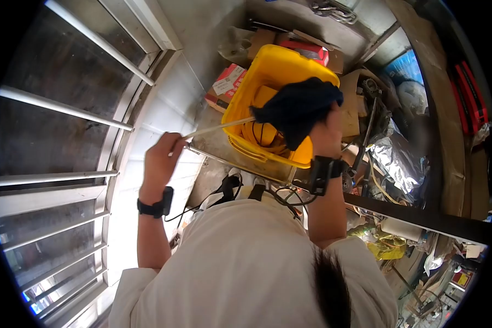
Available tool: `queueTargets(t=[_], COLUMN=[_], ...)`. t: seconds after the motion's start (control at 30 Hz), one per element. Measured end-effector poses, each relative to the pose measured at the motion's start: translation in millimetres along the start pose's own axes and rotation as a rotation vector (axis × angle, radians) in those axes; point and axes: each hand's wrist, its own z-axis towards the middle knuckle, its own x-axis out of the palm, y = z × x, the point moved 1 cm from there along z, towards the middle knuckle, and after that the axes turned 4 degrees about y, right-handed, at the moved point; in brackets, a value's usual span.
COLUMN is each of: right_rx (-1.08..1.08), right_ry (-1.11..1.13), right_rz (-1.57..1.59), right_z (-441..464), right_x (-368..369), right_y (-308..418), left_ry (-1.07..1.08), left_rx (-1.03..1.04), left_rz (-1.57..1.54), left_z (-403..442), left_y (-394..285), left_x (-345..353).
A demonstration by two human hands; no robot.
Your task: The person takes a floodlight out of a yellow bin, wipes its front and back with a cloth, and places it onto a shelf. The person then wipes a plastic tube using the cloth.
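Over a yellow bin point(240, 98), my right hand point(328, 131) grips a dark blue cloth point(298, 109). The cloth hangs above the bin's opening and hides part of the fingers. My left hand point(167, 150) is closed on the near end of a thin pale stick point(218, 129), to the left of the bin. The stick reaches across the bin's rim to the cloth; its far end is hidden there. Inside the bin lie yellow-orange items with a dark cord point(262, 134).
Red and white boxes point(228, 85) stand left of the bin. On the right are an open cardboard box point(352, 104), silver foil point(399, 158) and a dark shelf edge point(415, 213). A barred window point(65, 109) runs along the left. Metal chain point(333, 11) lies at the top.
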Motion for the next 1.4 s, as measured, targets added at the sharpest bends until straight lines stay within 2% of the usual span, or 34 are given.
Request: queueTargets(t=[0.03,0.1,0.17,0.23,0.27,0.3,0.37,0.47,0.5,0.57,0.6,0.7,0.77,0.8,0.83,0.9,1.0,1.03,1.1,1.17,1.2,1.23,1.3,1.33,1.4], right_rx=[0.012,-0.084,-0.062,0.075,0.176,0.273,0.224,0.218,0.228,0.253,0.268,0.272,0.232,0.219,0.222,0.227,0.063,-0.246,-0.575,-0.61,-0.406,-0.192,-0.063,-0.159,-0.12], right_ry=[0.057,0.13,0.06,-0.154,0.019,0.194,0.094,0.0,-0.025,0.053,0.092,-0.009,0.012,0.025,-0.005,-0.055,-0.19,-0.153,0.039,0.313,0.339,0.34,0.28,0.244,0.163], right_rz=[0.019,-0.432,-0.429,0.034,0.127,0.22,0.119,0.126,0.152,0.155,0.159,0.137,0.111,0.097,0.128,0.193,0.101,-0.612,-1.4,-1.547,-1.017,-0.491,-0.265,-0.564,-0.546], right_z=[-1,-13,-19,-25,-30,-36,-43,-48,-50,-49,-48,-53,-53,-52,-48,-31,-7,23,40,12,8,4,-10,-20,-34], right_x=[-16,-31,-32,-19,-8,6,33,67,73,77,79,84,83,81,78,70,44,-26,-79,-28,-15,-2,27,45,76], right_y=[6,13,7,-25,-33,-38,-55,-85,-92,-98,-99,-96,-90,-87,-81,-59,-33,-27,-8,20,20,14,0,-9,-24], left_ry=[-0.031,0.014,0.11,0.14,0.127,0.194,0.227,0.435,0.497,0.632,0.528,0.257,0.121,0.053,0.062,-0.057,-0.207,-0.25,-0.322,-0.28,-0.2,-0.263,-0.378,-0.47,-0.495], left_rx=[0.014,-0.055,-0.029,0.017,0.118,0.028,-0.002,0.171,-0.021,-0.139,-0.131,-0.077,-0.006,0.074,0.019,-0.024,0.03,0.003,-0.049,-0.095,-0.082,-0.072,-0.047,-0.094,-0.117], left_rz=[0.038,0.108,0.138,0.084,0.151,0.044,-0.275,-0.492,-0.575,-0.617,-0.669,-0.784,-0.829,-0.702,-0.605,-0.587,-0.502,-0.466,-0.371,-0.23,-0.249,-0.368,-0.603,-0.654,-0.829], left_z=[-6,-19,-28,-34,-35,-36,-24,-4,-6,-2,-4,-12,-15,-14,-15,-25,-40,-48,-68,-87,-97,-100,-104,-108,-112], left_y=[16,46,68,84,86,81,42,-18,-36,-42,-41,-40,-56,-69,-67,-67,-59,-55,-45,-42,-31,-26,-18,-8,4], left_x=[-8,-20,-22,-12,-5,3,21,30,31,40,41,37,18,9,1,-23,-51,-62,-86,-98,-97,-95,-90,-88,-89])
